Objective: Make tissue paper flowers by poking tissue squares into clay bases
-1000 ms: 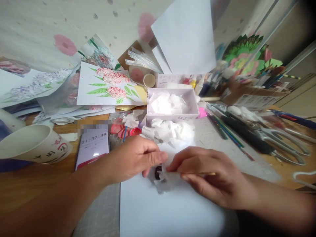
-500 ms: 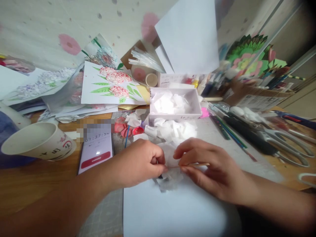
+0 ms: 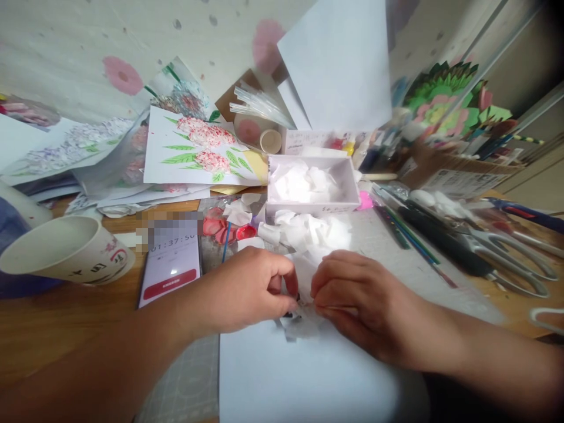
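White paper cup (image 3: pixel 88 252), just one, then one phone (image 3: pixel 170 270). Left hand (image 3: pixel 253 288) is curled, thumb near fingertips, can't tell on what. Pale scraps (image 3: pixel 308 327) sit on one white sheet (image 3: pixel 317 382), beside the right hand (image 3: pixel 370 305), pinched, grip hidden too.

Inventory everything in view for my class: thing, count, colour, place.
Cup: 1, white, far left
Phone: 1, pale screen, left
Pictures: several, multicoloured, back left
Box: 1, white, centre
Scraps: many, white, in and before box
Paper flower: 1, multicoloured, back right
Carton: 1, brown, back right
Tools: several, mixed colours, right
Table: 1, brown, beneath
Mat: 1, grey, on table
Sheets: several, white, under hands, behind box
Object: 1, black, partly hidden, by left hand
Left hand: 1, bare, centre
Right hand: 1, bare, centre
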Motion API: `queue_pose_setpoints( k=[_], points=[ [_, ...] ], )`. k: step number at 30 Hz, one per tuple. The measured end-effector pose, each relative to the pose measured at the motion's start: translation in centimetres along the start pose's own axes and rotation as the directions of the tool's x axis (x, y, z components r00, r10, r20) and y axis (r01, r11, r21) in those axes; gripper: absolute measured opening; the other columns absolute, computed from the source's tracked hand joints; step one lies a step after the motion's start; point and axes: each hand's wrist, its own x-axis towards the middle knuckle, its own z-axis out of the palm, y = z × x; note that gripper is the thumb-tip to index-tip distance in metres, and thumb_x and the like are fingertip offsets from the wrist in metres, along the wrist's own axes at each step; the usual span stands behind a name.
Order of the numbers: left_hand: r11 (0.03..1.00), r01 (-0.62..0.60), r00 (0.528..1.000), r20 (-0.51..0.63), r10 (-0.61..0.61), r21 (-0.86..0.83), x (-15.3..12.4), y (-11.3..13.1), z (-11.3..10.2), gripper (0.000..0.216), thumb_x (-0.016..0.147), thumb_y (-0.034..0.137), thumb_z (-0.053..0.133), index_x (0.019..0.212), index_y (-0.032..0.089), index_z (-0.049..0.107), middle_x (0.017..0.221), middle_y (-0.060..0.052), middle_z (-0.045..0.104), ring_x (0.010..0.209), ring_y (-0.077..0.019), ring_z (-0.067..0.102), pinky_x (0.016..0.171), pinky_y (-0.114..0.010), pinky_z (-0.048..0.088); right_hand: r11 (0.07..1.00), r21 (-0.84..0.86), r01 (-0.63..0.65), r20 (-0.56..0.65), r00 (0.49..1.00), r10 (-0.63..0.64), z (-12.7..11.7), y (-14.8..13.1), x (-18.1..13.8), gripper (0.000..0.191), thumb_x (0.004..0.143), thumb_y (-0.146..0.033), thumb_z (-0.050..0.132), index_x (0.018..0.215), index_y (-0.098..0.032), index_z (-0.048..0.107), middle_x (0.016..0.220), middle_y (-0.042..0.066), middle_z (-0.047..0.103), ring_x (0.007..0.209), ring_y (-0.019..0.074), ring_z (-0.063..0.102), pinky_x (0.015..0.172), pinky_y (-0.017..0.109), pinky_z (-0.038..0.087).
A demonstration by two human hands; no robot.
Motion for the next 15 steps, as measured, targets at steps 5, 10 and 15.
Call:
queue_pose_setpoints(
  k=[5, 10, 15],
  points=[
    [1.000, 0.009, 1.000, 0.021, -0.009, -0.006, 0.1, -0.1, 0.1, 0.011, 0.070, 0.031, 0.060, 0.075, 0.021, 0.061, 0.051, 0.008, 0.051, 0.048, -0.0081, 0.045, 0.046, -0.019, 0.030, 0.987, 0.161, 0.006, -0.104, 0.994, 0.011, -0.5, 0.2, -0.2, 0.011, 0.081, -0.008, 0.054, 0.084, -0.016, 0.061, 0.083, 0.007, 0.064, 0.077, 0.0169, 0.058, 0.072, 0.032, 0.047],
    [1.000, 0.004, 1.000, 0.018, -0.004, -0.031, 0.0, -0.1, 0.2, 0.012, 0.069, 0.030, 0.062, 0.077, 0.021, 0.060, 0.051, 0.009, 0.051, 0.048, -0.0073, 0.045, 0.047, -0.018, 0.031, 0.960, 0.275, -0.061, -0.419, 0.891, 0.177, -2.2, 2.2, -0.8, 0.010, 0.080, -0.009, 0.058, 0.077, -0.018, 0.061, 0.078, 0.005, 0.063, 0.076, 0.0164, 0.060, 0.069, 0.029, 0.049],
    [0.996, 0.002, 0.997, 0.080, 0.005, -0.087, -0.5, 0.1, 0.1, 0.027, 0.070, 0.030, 0.063, 0.097, 0.027, 0.061, 0.055, 0.011, 0.050, 0.050, -0.0067, 0.045, 0.049, -0.016, 0.033, 0.982, 0.063, -0.180, -0.448, 0.874, 0.189, -3.7, 4.8, -1.6, 0.009, 0.082, -0.016, 0.058, 0.074, -0.018, 0.061, 0.082, 0.006, 0.064, 0.078, 0.0180, 0.061, 0.070, 0.032, 0.050]
  ],
)
